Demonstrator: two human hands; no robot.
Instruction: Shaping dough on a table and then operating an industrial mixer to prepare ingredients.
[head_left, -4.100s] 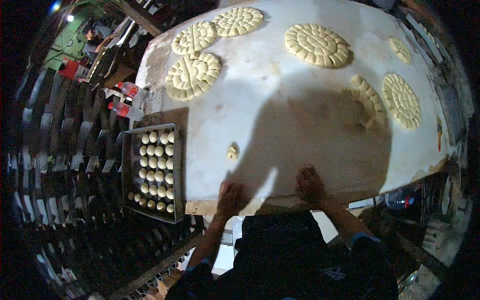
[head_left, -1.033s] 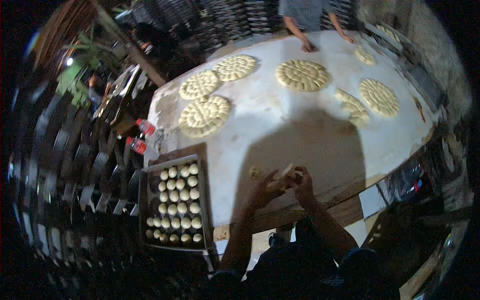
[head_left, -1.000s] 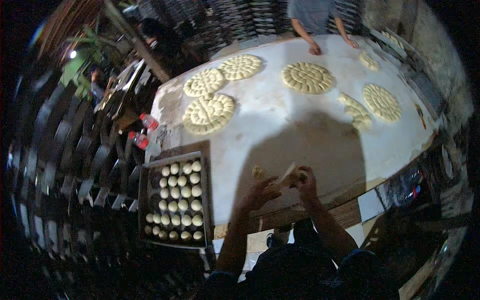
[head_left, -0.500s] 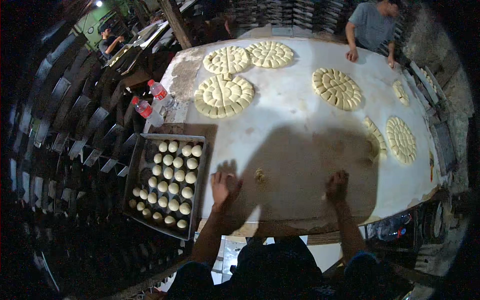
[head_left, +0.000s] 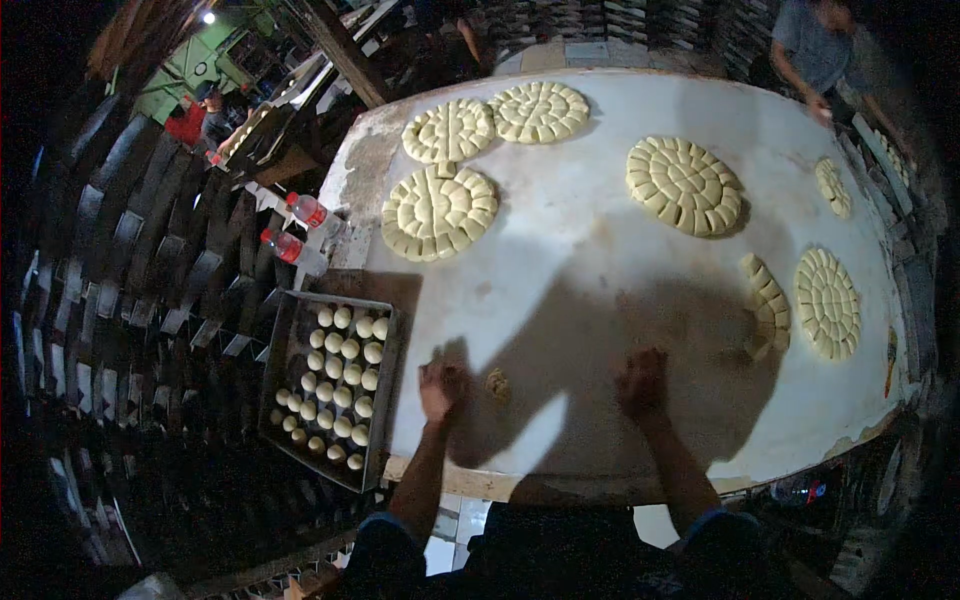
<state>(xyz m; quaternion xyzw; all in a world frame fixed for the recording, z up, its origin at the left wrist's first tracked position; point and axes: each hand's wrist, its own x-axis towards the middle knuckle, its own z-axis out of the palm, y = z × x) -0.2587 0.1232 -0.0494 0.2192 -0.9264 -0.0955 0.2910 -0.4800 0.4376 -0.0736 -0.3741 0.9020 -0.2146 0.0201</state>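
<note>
My left hand (head_left: 440,390) is palm down on the white worktop (head_left: 540,200), right of a metal tray (head_left: 388,346) holding rows of dough balls (head_left: 349,347). Its fingers are curled; anything beneath them is hidden. A small dough scrap (head_left: 497,385) lies between my hands. My right hand (head_left: 640,383) rests farther right, in shadow, fingers also curled over whatever may be under them. Beyond it are a curved strip of dough (head_left: 768,302) and a round segmented dough piece (head_left: 826,302). More segmented rounds (head_left: 438,213) lie toward the back.
Two red-labelled plastic bottles (head_left: 285,245) stand at the worktop's left edge. A person (head_left: 805,45) in grey is at the far right corner; other people work at the back left (head_left: 215,120). Stacked dark metal pans (head_left: 170,260) fill the left side. A brush-like tool (head_left: 890,360) lies at the right edge.
My hands, together around pale dough a second ago, are now apart on the worktop, left and right of the scrap. The view has shifted, placing the person in grey farther right.
</note>
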